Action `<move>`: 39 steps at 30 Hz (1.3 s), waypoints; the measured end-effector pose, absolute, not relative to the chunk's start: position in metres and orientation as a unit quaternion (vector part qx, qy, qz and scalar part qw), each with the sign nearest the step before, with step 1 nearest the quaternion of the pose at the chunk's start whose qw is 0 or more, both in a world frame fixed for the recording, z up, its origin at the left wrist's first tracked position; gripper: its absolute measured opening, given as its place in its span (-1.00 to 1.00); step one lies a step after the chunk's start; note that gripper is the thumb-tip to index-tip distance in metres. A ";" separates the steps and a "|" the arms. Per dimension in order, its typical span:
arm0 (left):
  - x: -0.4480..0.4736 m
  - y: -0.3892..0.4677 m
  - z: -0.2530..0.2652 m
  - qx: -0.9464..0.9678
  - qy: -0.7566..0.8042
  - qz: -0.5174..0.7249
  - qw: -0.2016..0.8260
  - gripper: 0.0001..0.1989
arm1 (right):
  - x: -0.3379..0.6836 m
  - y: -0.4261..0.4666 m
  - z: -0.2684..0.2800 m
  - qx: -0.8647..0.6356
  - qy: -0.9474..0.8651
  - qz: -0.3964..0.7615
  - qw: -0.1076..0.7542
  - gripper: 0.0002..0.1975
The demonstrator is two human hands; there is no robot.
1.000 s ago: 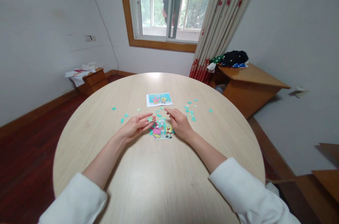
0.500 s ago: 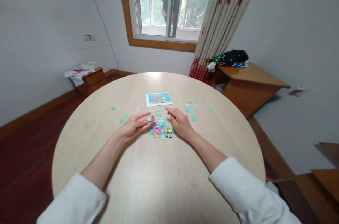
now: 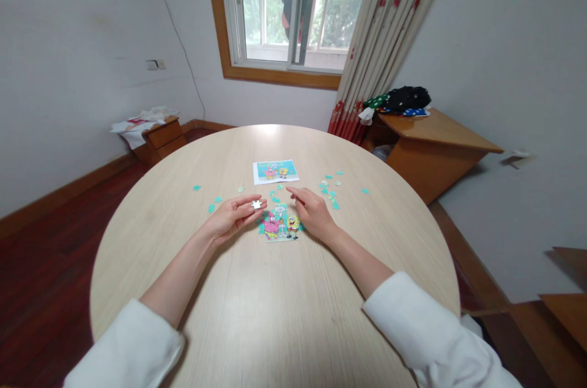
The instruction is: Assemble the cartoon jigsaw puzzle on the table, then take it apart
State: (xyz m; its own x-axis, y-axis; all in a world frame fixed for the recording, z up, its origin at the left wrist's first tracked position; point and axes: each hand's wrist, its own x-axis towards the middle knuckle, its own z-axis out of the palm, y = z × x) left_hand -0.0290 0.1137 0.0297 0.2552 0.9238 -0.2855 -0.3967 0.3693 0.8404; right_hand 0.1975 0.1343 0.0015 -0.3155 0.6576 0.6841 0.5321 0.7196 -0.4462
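Left hand (image 3: 238, 214): thumb and fingers closed on one puzzle piece (image 3: 256, 204), held out at the fingertips. Right hand (image 3: 314, 214): index finger extended, the rest curled; cannot tell whether anything sits beneath. Joined section (image 3: 281, 226) lies on the table (image 3: 257, 327) between the two hands, just to the near side of the held piece; pink, pale and yellow figures look complete across its middle, bottom edge straight, teal sides ragged where hands leave them visible. Judged from this, centre is done, outer background and top mostly unfilled; perhaps around half way, exact count not readable. Loose stock: a few teal pieces (image 3: 275, 197) in the gap between the hands, a scattered cluster (image 3: 328, 191) beyond and right of the right hand, one stray piece (image 3: 365, 191) farther right, several more (image 3: 214, 203) off to the left of the left grip. Reference print (image 3: 276, 172) lies flat beyond both hands, teal background running wider than the joined part
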 end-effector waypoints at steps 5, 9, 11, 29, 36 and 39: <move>-0.030 0.115 0.027 0.337 0.392 0.459 0.722 -0.80 | 0.198 0.134 0.002 -0.376 -0.808 0.076 0.446 -0.58; -0.030 0.114 0.027 0.330 0.394 0.466 0.720 -0.80 | 0.198 0.134 0.001 -0.376 -0.809 0.077 0.445 -0.57; -0.030 0.115 0.027 0.327 0.397 0.469 0.718 -0.78 | 0.198 0.135 0.000 -0.377 -0.807 0.076 0.448 -0.57; -0.033 0.116 0.027 0.336 0.405 0.491 0.694 -0.67 | 0.198 0.136 -0.002 -0.381 -0.804 0.069 0.451 -0.59; -0.031 0.115 0.030 0.313 0.418 0.506 0.687 -0.87 | 0.199 0.136 -0.001 -0.382 -0.806 0.063 0.448 -0.59; -0.031 0.116 0.030 0.296 0.419 0.525 0.679 -0.88 | 0.199 0.136 -0.002 -0.385 -0.805 0.065 0.447 -0.59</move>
